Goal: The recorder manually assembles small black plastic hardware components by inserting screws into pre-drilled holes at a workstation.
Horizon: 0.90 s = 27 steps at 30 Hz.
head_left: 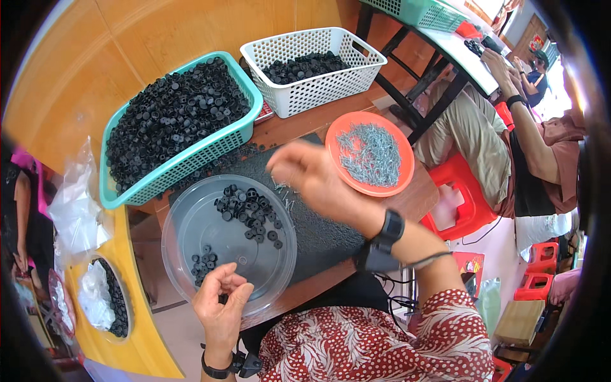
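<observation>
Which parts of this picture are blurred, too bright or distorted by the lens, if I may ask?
Head view: the right hand is blurred, the left hand clearer; head view, upper right: strong glare washes out detail; head view, rim: black fills the corners, and the yellow tabletop at left looks bowed.

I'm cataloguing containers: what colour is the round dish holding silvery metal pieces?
The round dish is orange-red; the head view shows it best.

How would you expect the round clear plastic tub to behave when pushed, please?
The round clear plastic tub, wide and shallow-looking, would probably slide rather than tip. Its small black round pieces, lying loose, would likely shift.
</observation>
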### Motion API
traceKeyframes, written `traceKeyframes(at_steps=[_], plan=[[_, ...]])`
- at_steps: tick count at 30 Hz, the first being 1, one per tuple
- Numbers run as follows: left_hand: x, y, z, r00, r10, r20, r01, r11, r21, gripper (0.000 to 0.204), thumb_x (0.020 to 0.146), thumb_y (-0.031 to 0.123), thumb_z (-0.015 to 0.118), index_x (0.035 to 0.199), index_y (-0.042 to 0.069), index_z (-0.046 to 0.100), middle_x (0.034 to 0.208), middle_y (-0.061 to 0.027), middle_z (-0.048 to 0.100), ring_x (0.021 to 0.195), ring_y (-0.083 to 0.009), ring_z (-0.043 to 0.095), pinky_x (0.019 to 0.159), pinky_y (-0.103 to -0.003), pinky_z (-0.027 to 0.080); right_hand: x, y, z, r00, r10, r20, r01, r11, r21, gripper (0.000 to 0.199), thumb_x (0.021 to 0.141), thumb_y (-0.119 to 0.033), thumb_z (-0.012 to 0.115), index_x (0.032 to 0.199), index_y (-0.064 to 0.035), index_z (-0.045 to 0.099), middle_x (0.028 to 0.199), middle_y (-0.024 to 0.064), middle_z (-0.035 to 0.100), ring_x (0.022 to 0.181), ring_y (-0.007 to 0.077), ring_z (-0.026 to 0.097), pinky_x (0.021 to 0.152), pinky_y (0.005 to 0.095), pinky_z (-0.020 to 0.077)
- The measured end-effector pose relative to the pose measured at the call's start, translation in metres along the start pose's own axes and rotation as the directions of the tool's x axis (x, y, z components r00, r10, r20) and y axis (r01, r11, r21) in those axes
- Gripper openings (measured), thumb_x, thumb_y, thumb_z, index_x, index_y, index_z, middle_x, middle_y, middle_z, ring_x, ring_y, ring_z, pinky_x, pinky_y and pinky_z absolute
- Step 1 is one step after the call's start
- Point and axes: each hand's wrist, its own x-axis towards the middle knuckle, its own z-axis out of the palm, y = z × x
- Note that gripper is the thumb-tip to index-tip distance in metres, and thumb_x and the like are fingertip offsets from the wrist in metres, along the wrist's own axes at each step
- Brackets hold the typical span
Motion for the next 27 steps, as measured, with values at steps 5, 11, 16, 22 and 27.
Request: traceKeyframes(at_steps=[5,11,16,22,27], plan=[[-0.021,0.017,-0.014,0.960,0.109,0.258,-0.121,0.992,0.033,0.022,0.074,-0.001,0.067,0.095,-0.007,0.060,0.073,-0.0087,0.061,0.066,-0.0158,0.059,0.059,-0.025,0.047,0.087,0.055,-0.079,0.904,-0.221,-0.366,0.041,0.897,-0.441,0.017,0.077,-0.015,0.059,0.081,0.0008,0.064,0.078,0.0181,0.064,0.074,0.0297,0.062,0.067,0.0376,0.0479],[-0.016,0.061,-0.040,0.381,0.548,0.744,0.166,0.752,-0.638,0.036,0.090,0.031,0.056,0.095,-0.003,0.065,0.096,-0.0187,0.066,0.086,-0.0324,0.062,0.081,-0.051,0.046,0.164,0.085,-0.172,0.879,-0.381,-0.285,-0.121,0.401,-0.908,0.027,0.073,-0.022,0.064,0.092,-0.0036,0.067,0.085,0.0164,0.067,0.079,0.0267,0.065,0.072,0.0339,0.0492],[-0.022,0.063,-0.023,0.347,0.804,0.482,0.161,0.455,-0.876,0.042,0.091,0.036,0.053,0.086,-0.004,0.066,0.087,-0.0169,0.065,0.080,-0.0279,0.060,0.070,-0.043,0.042,0.147,0.049,-0.160,0.859,-0.376,-0.347,-0.177,0.417,-0.891,0.034,0.069,-0.020,0.064,0.096,0.0014,0.063,0.092,0.0249,0.062,0.095,0.0394,0.055,0.088,0.0433,0.0423],[-0.027,0.055,-0.021,0.269,0.840,0.471,0.203,0.429,-0.880,0.045,0.093,0.036,0.048,0.085,-0.005,0.065,0.079,-0.0152,0.062,0.066,-0.0251,0.055,0.068,-0.041,0.042,0.081,0.051,-0.100,0.888,-0.442,-0.126,0.235,0.672,-0.702,0.023,0.074,-0.019,0.065,0.091,-0.0046,0.065,0.082,0.0152,0.065,0.078,0.0309,0.063,0.070,0.0372,0.0490],[-0.037,0.051,-0.026,0.250,0.862,0.441,0.178,0.407,-0.896,0.046,0.093,0.036,0.049,0.085,-0.005,0.065,0.078,-0.0147,0.061,0.065,-0.0252,0.054,0.065,-0.040,0.042,0.025,0.030,-0.044,0.900,-0.436,0.002,0.353,0.726,-0.590,0.011,0.075,-0.008,0.065,0.085,-0.0036,0.064,0.079,0.0123,0.062,0.077,0.0281,0.059,0.069,0.0364,0.0472]])
